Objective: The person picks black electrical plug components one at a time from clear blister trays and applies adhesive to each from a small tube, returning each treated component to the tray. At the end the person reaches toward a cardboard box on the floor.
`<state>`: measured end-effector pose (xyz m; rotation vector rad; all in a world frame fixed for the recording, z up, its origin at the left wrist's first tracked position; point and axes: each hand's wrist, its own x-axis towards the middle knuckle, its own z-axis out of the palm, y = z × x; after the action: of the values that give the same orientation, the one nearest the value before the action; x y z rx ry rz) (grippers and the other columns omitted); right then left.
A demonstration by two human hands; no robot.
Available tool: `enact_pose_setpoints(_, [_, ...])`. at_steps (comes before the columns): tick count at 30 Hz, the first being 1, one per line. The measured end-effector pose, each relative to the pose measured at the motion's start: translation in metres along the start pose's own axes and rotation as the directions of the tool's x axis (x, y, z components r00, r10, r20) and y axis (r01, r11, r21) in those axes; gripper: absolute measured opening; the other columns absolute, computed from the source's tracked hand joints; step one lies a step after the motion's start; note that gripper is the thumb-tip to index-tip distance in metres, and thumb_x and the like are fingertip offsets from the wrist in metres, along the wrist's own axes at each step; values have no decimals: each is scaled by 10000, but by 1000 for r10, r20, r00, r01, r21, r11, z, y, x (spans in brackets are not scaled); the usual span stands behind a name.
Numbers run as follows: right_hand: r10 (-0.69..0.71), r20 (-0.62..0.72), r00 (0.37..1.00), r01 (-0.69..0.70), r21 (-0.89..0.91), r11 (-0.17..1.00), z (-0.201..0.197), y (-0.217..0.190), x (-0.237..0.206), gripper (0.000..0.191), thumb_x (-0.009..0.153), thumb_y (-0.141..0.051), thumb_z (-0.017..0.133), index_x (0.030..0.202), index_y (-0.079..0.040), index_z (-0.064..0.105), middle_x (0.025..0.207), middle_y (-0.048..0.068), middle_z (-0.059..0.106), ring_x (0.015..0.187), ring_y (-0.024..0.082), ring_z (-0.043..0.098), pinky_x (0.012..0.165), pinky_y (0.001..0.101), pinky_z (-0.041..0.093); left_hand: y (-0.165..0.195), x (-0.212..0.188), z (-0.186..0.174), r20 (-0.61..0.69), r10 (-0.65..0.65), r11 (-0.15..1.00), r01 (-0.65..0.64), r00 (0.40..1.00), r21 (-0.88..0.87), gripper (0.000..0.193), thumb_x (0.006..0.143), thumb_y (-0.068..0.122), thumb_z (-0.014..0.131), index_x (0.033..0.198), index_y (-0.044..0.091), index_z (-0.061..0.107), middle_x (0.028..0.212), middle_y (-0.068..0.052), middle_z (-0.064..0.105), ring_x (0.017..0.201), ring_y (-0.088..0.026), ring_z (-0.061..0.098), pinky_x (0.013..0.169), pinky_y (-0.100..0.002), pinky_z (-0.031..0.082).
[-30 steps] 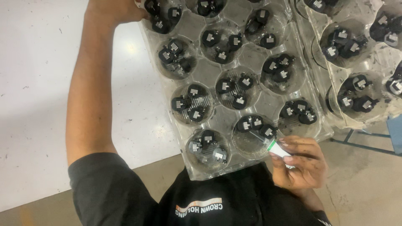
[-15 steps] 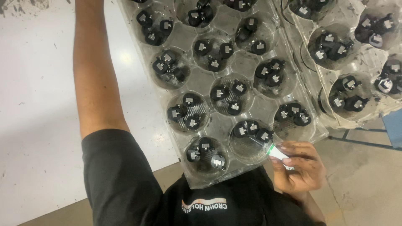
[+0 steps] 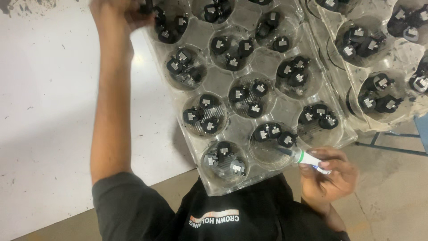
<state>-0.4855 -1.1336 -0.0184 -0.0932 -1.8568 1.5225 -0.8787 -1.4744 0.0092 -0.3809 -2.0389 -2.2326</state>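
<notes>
**Marker at the near cup, other hand at the far corner**

Your right hand pinches a white marker with a green band, its tip in the near cup of the clear plastic tray on the white table, beside small black parts. Your left hand reaches the tray's far corner; its grip is blurred, so you cannot tell whether it closes on anything.
</notes>
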Motion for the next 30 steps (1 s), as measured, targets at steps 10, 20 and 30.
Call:
enact_pose_setpoints(10, [83, 241, 967, -142, 242, 960, 23, -2, 7, 481, 853, 56, 866, 1129, -90, 501, 1033, 142, 714, 988, 228, 726, 897, 310, 615, 52, -233, 49, -26, -238, 892, 208, 971, -401, 313, 934, -38, 743, 1241, -13, 689, 1069, -109, 704, 916, -139, 674, 829, -284, 606])
enact_pose_setpoints(20, [356, 463, 812, -549, 397, 735, 53, -21, 6, 524, 762, 133, 830, 1162, -60, 554, 1194, 151, 689, 1060, 217, 699, 848, 285, 629, 79, -318, 79, -116, -190, 897, 124, 975, -425, 495, 835, -165, 788, 1253, -5, 576, 1177, -170, 708, 1073, -191, 713, 926, -324, 641])
enact_pose_setpoints(30, [-162, 346, 924, 52, 306, 951, 53, -24, -11, 439, 804, 65, 843, 1067, -140, 557, 1063, 80, 727, 1000, 225, 727, 837, 312, 605, 101, -340, 95, -8, -80, 977, 77, 997, -200, 371, 915, -111, 781, 1264, -37, 681, 1244, -135, 644, 1050, -179, 728, 924, -300, 645])
